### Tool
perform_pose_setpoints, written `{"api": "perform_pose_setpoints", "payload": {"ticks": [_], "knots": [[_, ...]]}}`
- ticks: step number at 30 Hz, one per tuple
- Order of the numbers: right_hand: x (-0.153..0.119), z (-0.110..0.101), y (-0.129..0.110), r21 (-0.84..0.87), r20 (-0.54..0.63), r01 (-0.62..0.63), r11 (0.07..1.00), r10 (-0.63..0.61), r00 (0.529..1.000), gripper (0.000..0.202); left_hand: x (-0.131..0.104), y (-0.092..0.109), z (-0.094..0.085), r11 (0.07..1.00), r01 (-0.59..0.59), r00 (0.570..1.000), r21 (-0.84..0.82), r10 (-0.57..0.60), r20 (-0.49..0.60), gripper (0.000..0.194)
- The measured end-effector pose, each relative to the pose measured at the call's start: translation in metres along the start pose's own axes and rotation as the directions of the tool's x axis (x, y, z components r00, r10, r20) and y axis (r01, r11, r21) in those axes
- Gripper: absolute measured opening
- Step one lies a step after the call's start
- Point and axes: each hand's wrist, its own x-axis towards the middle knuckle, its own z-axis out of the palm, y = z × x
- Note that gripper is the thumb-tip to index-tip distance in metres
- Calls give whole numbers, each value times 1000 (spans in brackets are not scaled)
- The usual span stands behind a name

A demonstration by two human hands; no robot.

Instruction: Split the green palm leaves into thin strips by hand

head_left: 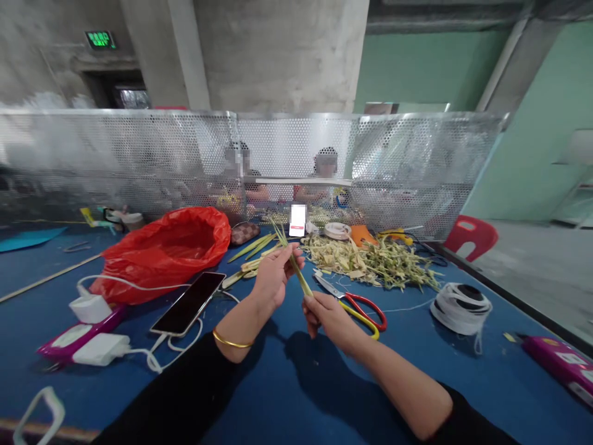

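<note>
Pinching a green stalk (302, 280) between closed fingers (315, 303) are the left hand (272, 273) and right hand (326, 311), scissors (330, 285) at the latter's two o'clock.

- Moderate indoor light; soft shadows (324, 364) on the near side of the gripped leaf (303, 282).
- Pale glare on the mesh (393, 142), beyond and right of the grip.
- Screen (297, 217) just beyond, washed-out white.
- Wide-lens stretching outward from the grip.
</note>
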Motion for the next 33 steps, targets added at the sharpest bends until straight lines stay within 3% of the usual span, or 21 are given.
{"api": "perform_pose_setpoints", "payload": {"ticks": [7,12,15,17,20,22,28,33], "knots": [[0,0,-3,-4,-2,19,1000,-19,1000,39,6,7,6,1000,-3,1000,1,3,-1,7],[1,-1,4,-292,-27,63,954,-74,997,35,10,10,7,998,69,998,6,-69,-13,10],[-1,-7,-1,-354,24,94,930,-92,995,30,8,11,5,991,128,991,43,-129,34,10],[0,-14,-9,-315,-30,129,940,-146,989,32,3,11,4,980,175,977,100,-185,104,9],[3,-29,-23,-148,-305,171,974,-210,929,33,-9,4,6,944,261,931,204,-302,205,10],[3,-37,-31,-22,-403,169,985,-163,900,31,-19,-3,9,909,301,891,289,-376,254,13],[0,-45,-34,139,-270,156,978,-115,956,25,-38,-25,19,852,304,850,427,-445,283,18],[4,-49,-25,388,-226,75,918,16,974,26,-40,-28,21,887,351,833,298,-442,333,19]]}}
